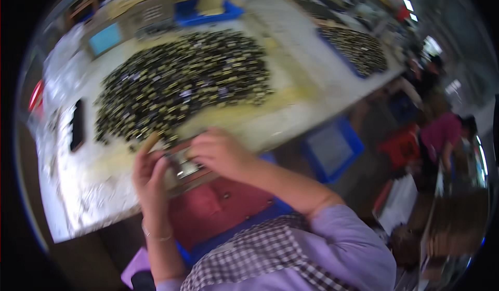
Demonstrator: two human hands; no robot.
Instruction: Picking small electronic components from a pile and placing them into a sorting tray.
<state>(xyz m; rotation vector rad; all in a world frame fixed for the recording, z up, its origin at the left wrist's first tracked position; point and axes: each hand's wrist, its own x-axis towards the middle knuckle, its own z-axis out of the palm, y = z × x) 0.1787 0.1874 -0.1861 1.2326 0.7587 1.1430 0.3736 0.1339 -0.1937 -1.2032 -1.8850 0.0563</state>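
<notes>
tray btwn 2 hands

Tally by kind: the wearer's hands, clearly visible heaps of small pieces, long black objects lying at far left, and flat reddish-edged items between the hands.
Left hand and right hand: 2
Near heap and far heap: 2
Long black object: 1
Flat reddish-edged item: 1
Total: 6

The strips look metallic, the tabletop glossy, the bag crinkled plastic, the apron matt cloth.
</notes>
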